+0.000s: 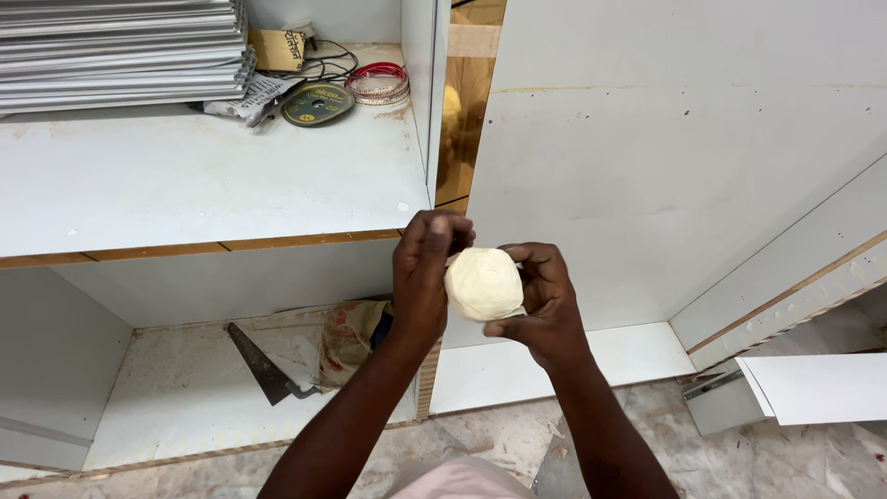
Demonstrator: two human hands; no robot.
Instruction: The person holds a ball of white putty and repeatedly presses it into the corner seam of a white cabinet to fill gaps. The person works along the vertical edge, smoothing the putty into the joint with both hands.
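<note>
Up on the left, a stack of grey panels [120,51] lies on the top shelf [203,176]. Next to it you can see a round disc [317,103] and a coil of red wire [378,83]. Down below, on the low shelf [185,388], a saw [263,365] lies flat, and a crumpled bag [349,337] sits just beside it. Now look at the middle. Your left hand [423,277] is up in front of the cupboard, and its fingers are curled and pressed on the left side of a pale ball [483,284]. Your right hand [545,300] cups the ball from the right, with its fingers bent around it and its thumb under it. Both hands touch the ball, so it sits between them in the air. Behind your hands stands a big white board [665,166]. Far right, a white sheet [822,388] lies near the floor [813,462].
</note>
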